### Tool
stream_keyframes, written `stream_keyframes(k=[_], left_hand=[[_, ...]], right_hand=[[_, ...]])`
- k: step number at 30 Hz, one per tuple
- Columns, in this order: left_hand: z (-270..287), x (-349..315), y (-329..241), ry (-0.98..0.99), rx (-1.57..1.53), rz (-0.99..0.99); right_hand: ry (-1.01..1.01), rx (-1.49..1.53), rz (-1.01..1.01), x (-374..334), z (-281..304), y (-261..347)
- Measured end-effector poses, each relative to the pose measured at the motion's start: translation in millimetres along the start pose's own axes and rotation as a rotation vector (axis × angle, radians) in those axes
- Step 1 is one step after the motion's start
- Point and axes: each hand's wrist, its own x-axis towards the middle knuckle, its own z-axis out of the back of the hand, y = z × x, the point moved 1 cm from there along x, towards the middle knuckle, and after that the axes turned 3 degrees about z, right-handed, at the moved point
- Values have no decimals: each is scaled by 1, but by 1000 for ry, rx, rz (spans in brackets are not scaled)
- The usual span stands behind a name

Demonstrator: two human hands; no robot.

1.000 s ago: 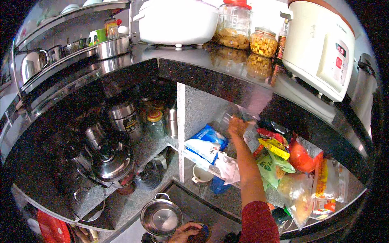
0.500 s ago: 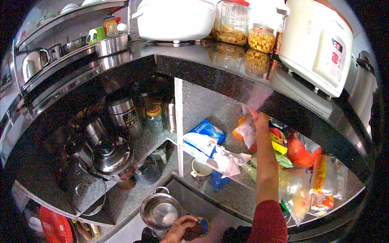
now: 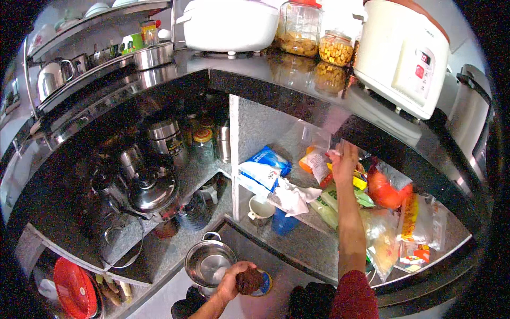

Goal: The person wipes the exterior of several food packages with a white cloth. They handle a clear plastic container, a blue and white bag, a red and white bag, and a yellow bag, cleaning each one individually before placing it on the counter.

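Packaging [image 3: 360, 182] partly hides behind the right hand [image 3: 346, 158], its grip unclear; the left hand [image 3: 234, 279] clutches an indistinct dark object [image 3: 251, 282].

The left hand [image 3: 234, 279] holds a rounded, dark-brown object [image 3: 249, 282].

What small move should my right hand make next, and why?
Perhaps ease the right hand slightly left toward the orange-and-white packet: that lies close beside it, while the left hand is occupied with a dark brown object.
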Motion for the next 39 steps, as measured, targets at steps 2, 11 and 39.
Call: stream_keyframes(k=[2,11,39], left_hand=[[-1,0,0,2,-5,-66],[12,-9,-4,196,-48,-17],[7,-58,9,387,-292,-177]], right_hand=[[-45,164,-37,-29,-23,38],[866,-605,691,-220,-29,169],[804,-125,-274,-349,-35,116]])
